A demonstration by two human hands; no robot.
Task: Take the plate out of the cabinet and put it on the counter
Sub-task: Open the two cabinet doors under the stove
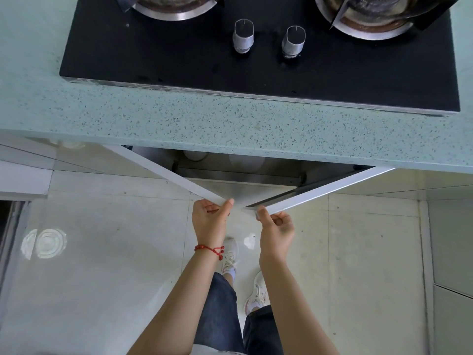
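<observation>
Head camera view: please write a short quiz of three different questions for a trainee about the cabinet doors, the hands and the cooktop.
1. True or false: both white cabinet doors, the left door and the right door, are partly open.
2. Which hand has a red string bracelet at its wrist? A) left hand B) right hand
3. Fill in: the black glass cooktop on the speckled pale green counter shows ___ silver knobs, one of them here.

Key
1. True; each hand grips one door edge.
2. A
3. two
</observation>
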